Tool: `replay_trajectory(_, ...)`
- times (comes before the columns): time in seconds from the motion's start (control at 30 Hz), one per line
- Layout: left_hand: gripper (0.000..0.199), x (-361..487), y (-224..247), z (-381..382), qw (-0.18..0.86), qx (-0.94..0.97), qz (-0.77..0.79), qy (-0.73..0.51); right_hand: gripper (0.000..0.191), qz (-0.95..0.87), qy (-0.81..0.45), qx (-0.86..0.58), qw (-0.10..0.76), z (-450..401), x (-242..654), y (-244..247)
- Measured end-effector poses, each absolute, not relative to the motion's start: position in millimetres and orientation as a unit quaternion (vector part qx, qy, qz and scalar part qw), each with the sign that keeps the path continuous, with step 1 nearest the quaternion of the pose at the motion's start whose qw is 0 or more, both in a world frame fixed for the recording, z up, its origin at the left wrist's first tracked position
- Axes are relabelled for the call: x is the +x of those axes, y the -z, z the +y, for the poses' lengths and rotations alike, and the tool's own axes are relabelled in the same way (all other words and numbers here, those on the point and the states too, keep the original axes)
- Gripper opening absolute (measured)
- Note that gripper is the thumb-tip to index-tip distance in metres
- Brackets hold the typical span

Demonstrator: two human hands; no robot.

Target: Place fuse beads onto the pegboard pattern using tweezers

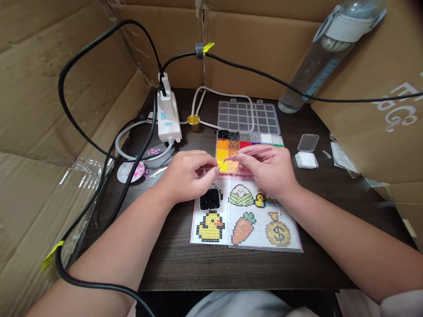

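My right hand [272,170] is closed around pink tweezers [258,151], whose tips point left over the yellow beads of a divided bead box [228,145]. Thumb and fingers of my left hand [191,175] are pinched together at the box's left front corner; what lies between them, if anything, is hidden. Just below that hand, a small box of black beads [209,199] rests on the pattern sheet [260,213]. Printed there are a yellow chick [211,227], a carrot [242,229] and a money bag [278,230]. A small bead duck [260,200] lies near my right wrist.
Behind the bead box lies its clear lid [248,116]. A power strip [168,120] with black cables and a gold cup [193,123] stand at the back. White beads [306,160] sit at right, near a tall bottle [319,64]. Cardboard walls [256,46] enclose the table.
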State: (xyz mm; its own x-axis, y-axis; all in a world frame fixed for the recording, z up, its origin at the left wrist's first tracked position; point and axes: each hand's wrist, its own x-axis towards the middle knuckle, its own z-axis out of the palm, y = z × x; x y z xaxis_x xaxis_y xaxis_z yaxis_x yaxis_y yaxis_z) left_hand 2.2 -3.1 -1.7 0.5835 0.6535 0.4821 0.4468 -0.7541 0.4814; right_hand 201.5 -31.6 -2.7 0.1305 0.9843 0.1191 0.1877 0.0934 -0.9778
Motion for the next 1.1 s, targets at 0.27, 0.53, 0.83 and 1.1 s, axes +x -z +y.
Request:
replay_trajectory(0.27, 0.014, 4, -3, -4, 0.174, 0.873, 0.328, -0.317, 0.003, -0.567, -0.226, -0.526, 0.592, -80, 245, -35)
replay_trajectory(0.53, 0.016, 7, -8, -4, 0.169, 0.874, 0.35, -0.291, 0.01, -0.566, -0.28, -0.618, 0.469, -134, 271, 5)
replay_trajectory(0.83, 0.016, 6, -6, -3, 0.165, 0.876, 0.347, -0.291, 0.008, -0.522, -0.327, -0.634, 0.467, -129, 265, 15)
replay_trajectory(1.1, 0.016, 7, -5, -4, 0.167, 0.869, 0.363, -0.292, 0.012, -0.558, -0.304, -0.621, 0.459, -133, 265, 15)
